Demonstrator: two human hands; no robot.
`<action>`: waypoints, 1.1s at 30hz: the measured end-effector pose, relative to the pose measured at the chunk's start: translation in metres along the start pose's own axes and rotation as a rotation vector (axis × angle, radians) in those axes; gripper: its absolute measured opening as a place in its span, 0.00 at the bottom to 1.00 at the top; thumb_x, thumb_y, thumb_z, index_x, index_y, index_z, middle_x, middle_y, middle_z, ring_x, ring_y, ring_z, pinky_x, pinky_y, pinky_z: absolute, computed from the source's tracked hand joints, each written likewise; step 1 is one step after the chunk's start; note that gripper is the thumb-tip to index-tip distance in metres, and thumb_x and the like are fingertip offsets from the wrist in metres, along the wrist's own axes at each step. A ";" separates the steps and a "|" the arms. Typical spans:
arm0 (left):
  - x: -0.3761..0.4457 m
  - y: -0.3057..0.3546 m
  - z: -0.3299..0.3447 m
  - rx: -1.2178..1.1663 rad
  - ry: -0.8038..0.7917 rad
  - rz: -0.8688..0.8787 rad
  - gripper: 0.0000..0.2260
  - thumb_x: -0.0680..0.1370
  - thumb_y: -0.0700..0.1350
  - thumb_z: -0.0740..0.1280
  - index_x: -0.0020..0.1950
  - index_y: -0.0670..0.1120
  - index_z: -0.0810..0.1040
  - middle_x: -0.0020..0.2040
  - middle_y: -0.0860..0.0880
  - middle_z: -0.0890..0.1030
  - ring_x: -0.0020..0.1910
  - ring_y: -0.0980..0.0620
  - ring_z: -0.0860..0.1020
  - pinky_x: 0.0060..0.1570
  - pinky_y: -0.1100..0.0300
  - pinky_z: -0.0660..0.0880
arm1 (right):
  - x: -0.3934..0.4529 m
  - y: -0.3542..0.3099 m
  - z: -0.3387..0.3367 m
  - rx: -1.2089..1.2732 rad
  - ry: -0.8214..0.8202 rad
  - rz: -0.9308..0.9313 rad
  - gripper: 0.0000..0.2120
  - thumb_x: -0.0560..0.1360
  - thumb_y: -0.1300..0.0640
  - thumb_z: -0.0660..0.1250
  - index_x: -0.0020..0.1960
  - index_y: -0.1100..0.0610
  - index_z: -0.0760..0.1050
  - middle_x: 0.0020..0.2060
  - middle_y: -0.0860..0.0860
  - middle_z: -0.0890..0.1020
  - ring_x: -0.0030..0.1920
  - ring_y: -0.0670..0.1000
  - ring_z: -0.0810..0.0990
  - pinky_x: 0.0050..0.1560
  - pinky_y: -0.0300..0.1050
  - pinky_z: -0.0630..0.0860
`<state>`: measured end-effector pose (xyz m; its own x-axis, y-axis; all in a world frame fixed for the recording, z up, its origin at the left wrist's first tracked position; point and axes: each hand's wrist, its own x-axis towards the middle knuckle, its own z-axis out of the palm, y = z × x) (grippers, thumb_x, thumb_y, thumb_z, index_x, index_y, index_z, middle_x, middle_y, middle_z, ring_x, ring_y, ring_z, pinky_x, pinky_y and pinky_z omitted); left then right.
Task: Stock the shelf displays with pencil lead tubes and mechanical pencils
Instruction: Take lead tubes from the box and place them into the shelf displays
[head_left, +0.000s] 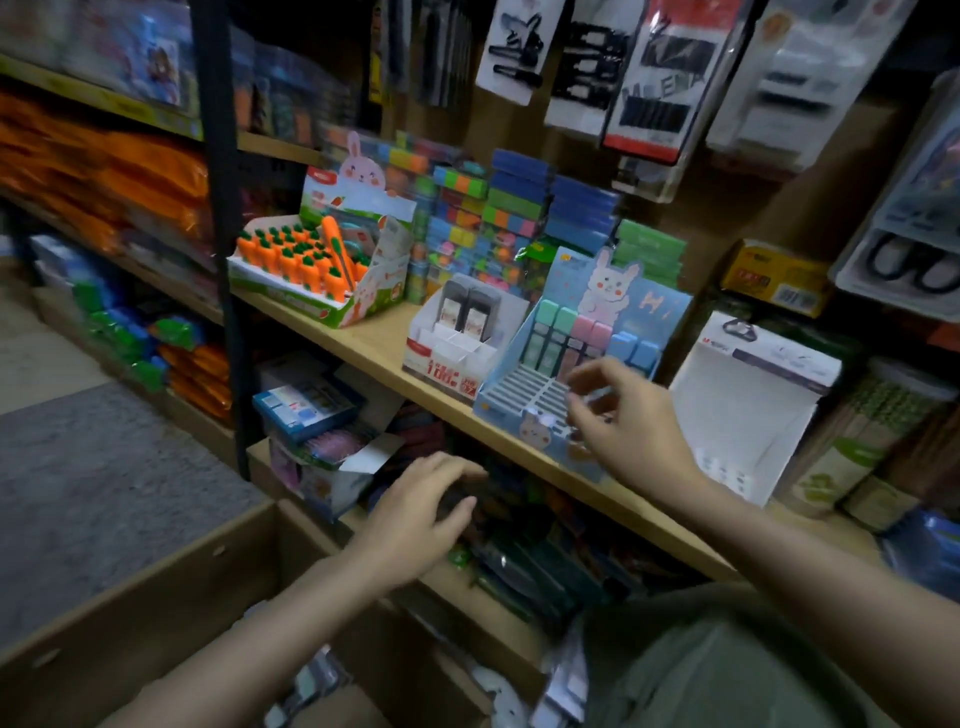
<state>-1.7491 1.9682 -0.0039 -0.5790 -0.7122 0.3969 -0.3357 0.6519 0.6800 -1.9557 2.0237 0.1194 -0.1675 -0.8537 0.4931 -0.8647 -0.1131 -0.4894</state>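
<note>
Right hand (631, 421) hovers over the near edge of the blue bunny display (524, 387) on the wooden shelf (363, 340), fingers loosely curled; whether it grips anything cannot be told through blur. Capped lead tubes (582, 332) stand in the display's far rows. Left hand (421, 512), fingers spread and empty, sits lower left near the shelf below.

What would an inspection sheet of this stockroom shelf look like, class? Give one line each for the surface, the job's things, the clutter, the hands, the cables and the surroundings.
Surface: wooden shelf, mostly covered by display boxes.
Job's things: blue rabbit display, back rows filled with pastel tubes, front slots bare; small white display holding two grey packs.
Clutter: carrot pen box; stacked coloured boxes; empty white display carton.
Hands: right hand over the rabbit display, blurred, contents unclear; left hand open above the lower shelf.
Cables: nothing seen.
Surroundings: hanging blister packs; cardboard box below.
</note>
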 end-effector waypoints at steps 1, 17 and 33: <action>-0.013 -0.008 -0.001 -0.039 -0.026 -0.087 0.10 0.79 0.46 0.66 0.60 0.53 0.77 0.56 0.59 0.76 0.57 0.63 0.73 0.56 0.68 0.71 | -0.009 -0.009 0.014 -0.011 -0.105 -0.051 0.04 0.76 0.58 0.69 0.48 0.50 0.77 0.40 0.42 0.81 0.38 0.39 0.80 0.40 0.33 0.77; -0.225 -0.154 0.050 -0.337 0.372 -1.414 0.11 0.76 0.33 0.65 0.37 0.46 0.72 0.45 0.39 0.80 0.47 0.46 0.76 0.53 0.48 0.76 | -0.142 -0.014 0.294 -0.017 -1.071 0.223 0.17 0.75 0.58 0.69 0.63 0.56 0.77 0.58 0.55 0.82 0.59 0.53 0.79 0.56 0.38 0.71; -0.226 -0.232 0.072 0.421 -0.193 -1.054 0.52 0.65 0.56 0.79 0.79 0.50 0.50 0.80 0.52 0.49 0.78 0.47 0.45 0.74 0.47 0.44 | -0.179 0.016 0.417 -0.074 -0.896 0.469 0.19 0.77 0.57 0.68 0.66 0.57 0.71 0.61 0.57 0.76 0.62 0.57 0.76 0.60 0.49 0.74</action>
<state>-1.5938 1.9970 -0.2954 0.0454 -0.9271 -0.3721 -0.9212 -0.1829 0.3434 -1.7426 1.9630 -0.2766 -0.1070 -0.8743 -0.4734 -0.8353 0.3373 -0.4341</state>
